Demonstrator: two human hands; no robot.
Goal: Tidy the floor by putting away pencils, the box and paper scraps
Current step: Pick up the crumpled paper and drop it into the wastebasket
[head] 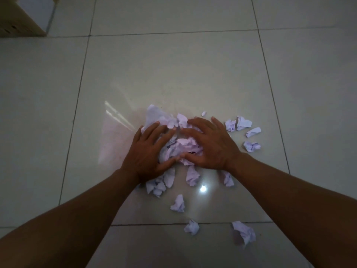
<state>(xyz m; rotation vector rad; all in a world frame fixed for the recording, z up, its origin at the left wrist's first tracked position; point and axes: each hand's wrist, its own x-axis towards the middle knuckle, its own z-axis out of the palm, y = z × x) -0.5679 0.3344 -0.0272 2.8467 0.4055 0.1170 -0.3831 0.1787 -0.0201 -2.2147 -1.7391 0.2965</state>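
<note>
Paper scraps (181, 149) are lying heaped on the floor (173, 64) | left hand (146, 151) and right hand (208, 146) are pressing wide around the heap, gripping nothing yet | squeezing inward together should be working best | loose scraps are sitting right of and nearer than the heap | bare floor beyond the heap is giving room
</note>
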